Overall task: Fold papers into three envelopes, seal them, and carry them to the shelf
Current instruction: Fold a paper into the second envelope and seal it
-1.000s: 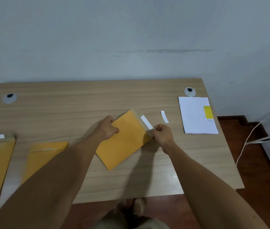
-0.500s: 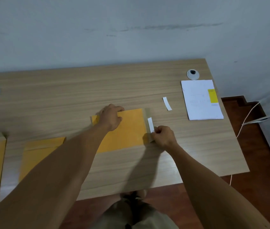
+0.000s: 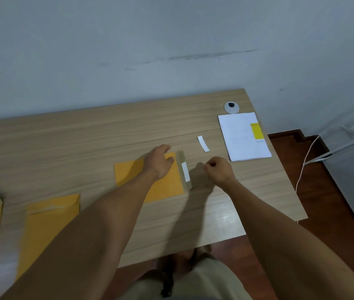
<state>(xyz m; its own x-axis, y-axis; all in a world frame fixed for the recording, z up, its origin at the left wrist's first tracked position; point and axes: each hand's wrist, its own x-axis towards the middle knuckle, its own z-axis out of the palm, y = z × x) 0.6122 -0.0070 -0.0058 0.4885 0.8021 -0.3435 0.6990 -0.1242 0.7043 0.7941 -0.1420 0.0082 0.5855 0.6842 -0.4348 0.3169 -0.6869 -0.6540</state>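
No legible txt; faint print on paper stack (image 3: 239, 135) unreadable.

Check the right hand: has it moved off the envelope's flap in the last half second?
Yes. The right hand has drawn away to the right of the flap, toward the paper stack, and no longer touches the envelope.

Looks like a plain home office corner: wood-grain worktop (image 3: 106, 135) with cable grommets (image 3: 231, 107), pushed against a scuffed grey wall (image 3: 171, 50), reddish wood floor (image 3: 334, 202), white cables (image 3: 308, 156) trailing.
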